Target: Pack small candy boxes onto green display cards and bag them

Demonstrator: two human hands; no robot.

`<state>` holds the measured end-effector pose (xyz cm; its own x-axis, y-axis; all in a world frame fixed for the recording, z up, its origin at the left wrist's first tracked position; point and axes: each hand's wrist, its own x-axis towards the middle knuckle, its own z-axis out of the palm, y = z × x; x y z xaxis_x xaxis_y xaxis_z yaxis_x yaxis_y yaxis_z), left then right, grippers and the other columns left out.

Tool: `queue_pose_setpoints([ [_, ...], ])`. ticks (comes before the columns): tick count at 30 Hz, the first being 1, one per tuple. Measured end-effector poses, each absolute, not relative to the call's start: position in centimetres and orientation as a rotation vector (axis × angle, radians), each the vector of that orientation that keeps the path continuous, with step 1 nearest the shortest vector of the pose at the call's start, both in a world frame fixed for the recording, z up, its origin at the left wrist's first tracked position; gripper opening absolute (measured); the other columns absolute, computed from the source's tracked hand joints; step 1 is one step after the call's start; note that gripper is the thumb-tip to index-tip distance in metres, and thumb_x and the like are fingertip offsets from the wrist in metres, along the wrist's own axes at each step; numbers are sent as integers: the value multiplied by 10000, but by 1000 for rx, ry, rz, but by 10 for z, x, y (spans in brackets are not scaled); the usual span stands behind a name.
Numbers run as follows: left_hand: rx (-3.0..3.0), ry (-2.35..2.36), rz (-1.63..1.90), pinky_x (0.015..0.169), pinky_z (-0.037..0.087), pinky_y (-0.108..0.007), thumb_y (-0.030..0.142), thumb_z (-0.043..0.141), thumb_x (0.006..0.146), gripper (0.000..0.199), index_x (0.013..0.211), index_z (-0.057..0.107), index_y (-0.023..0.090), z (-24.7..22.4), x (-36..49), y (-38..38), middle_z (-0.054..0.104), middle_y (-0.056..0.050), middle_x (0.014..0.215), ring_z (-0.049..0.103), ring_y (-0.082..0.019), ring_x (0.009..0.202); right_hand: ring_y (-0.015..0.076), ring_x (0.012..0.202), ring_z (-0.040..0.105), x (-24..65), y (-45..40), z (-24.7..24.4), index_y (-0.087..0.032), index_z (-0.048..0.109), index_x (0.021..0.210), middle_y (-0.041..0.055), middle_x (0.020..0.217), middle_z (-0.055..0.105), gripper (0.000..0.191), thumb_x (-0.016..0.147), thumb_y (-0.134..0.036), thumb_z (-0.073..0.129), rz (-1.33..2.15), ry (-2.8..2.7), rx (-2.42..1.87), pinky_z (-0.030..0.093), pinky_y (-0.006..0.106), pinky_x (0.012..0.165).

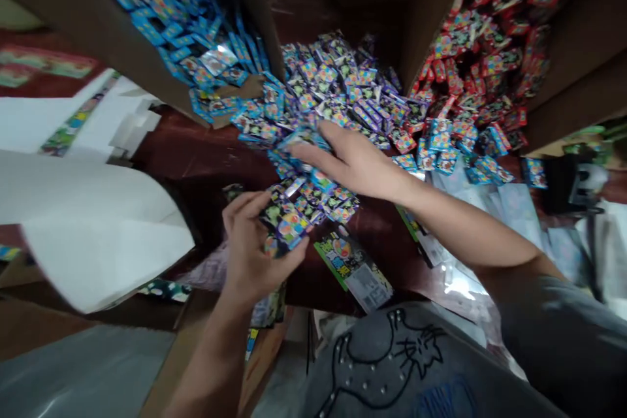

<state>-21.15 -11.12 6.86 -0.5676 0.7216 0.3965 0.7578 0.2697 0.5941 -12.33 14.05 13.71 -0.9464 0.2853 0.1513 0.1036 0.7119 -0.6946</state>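
My left hand [255, 248] is curled round several small purple packets [294, 222], low in the middle of the view. Just above and to the right, my right hand [347, 160] has its thumb and fingers on blue packets [306, 138]. A heap of purple packets [337, 78] spreads behind my hands, between piles of blue packets [181, 19] at the left and red packets [490, 59] at the right. Below my hands a flat printed pouch [353, 268] lies on the dark red table [210, 157].
Cardboard walls [132, 46] stand around the piles. A large white sheet [102, 222] curls up at the left. Loose blue packets [441, 144] lie at the right, near clear plastic bags [519, 209]. At the lower left is a grey surface [83, 366].
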Motion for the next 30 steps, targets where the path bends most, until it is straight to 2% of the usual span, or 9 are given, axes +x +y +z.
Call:
queue_pose_setpoints([
  [6, -2024, -2349, -1288, 1247, 471, -550, 325, 781, 948, 819, 1651, 364, 263, 47, -102, -48, 512, -177, 1569, 514, -357, 1510, 323, 1396, 578, 56, 138, 70, -186, 432, 1499, 187, 1533, 567, 624, 1075, -640, 484, 1437, -2255, -946, 455, 538, 1229],
  [9, -2256, -2351, -1080, 1248, 434, -604, 387, 777, 964, 865, 1688, 321, 259, 20, -74, -10, 531, -198, 1627, 517, -402, 1513, 283, 1250, 655, 97, 138, 53, -180, 423, 1519, 148, 1414, 652, 582, 1072, -547, 485, 1538, -2050, -1155, 499, 527, 1183],
  [12, -2344, -2488, -876, 1214, 461, -614, 412, 878, 870, 1022, 1695, 301, 232, 1, -53, 21, 553, -229, 1624, 563, -434, 1475, 223, 1088, 690, 117, 148, 50, -202, 497, 1468, 65, 1213, 714, 466, 1050, -405, 509, 1617, -1891, -1126, 568, 446, 1079],
  [17, -2321, -2334, -903, 1293, 377, -656, 500, 1002, 697, 1458, 1757, 52, 185, 17, -39, 41, 352, -300, 1749, 379, -477, 1621, 225, 1135, 713, 138, 158, 45, -194, 642, 1359, 78, 1271, 752, 426, 1023, -454, 667, 1667, -1901, -911, 593, 429, 1070],
  [19, -2420, -2161, -930, 1264, 449, -589, 480, 921, 810, 1282, 1761, 100, 227, 33, -39, 42, 439, -254, 1702, 466, -425, 1573, 235, 1220, 715, 142, 151, 42, -186, 664, 1379, 99, 1356, 749, 447, 1024, -455, 699, 1667, -1963, -828, 573, 433, 1133],
  [21, -2497, -2043, -859, 1194, 528, -530, 424, 813, 916, 977, 1726, 285, 286, 47, -44, 41, 603, -185, 1539, 621, -374, 1415, 238, 1259, 721, 147, 149, 40, -157, 627, 1468, 134, 1417, 731, 541, 1029, -461, 711, 1637, -2066, -759, 566, 410, 1158],
  [25, -2265, -2170, -742, 1175, 539, -622, 543, 780, 904, 849, 1655, 421, 375, 45, -73, 34, 637, -135, 1458, 647, -420, 1343, 287, 1331, 693, 184, 201, 47, -137, 443, 1645, 223, 1594, 599, 822, 1006, -565, 734, 1211, -2240, -798, 566, 450, 1167],
  [27, -2194, -2311, -609, 1158, 528, -704, 641, 728, 895, 846, 1641, 404, 407, 31, -93, 29, 630, -142, 1447, 628, -472, 1354, 329, 1531, 535, 227, 259, 59, -161, 453, 1637, 213, 1677, 522, 752, 1029, -525, 704, 781, -2253, -981, 438, 528, 1291],
  [30, -2282, -2412, -435, 1149, 520, -726, 683, 639, 907, 817, 1624, 372, 396, 8, -109, 25, 616, -158, 1455, 600, -494, 1388, 381, 1623, 409, 299, 358, 81, -68, 400, 1669, 265, 1717, 450, 746, 1032, -341, 678, 299, -2207, -1484, 291, 597, 1353],
])
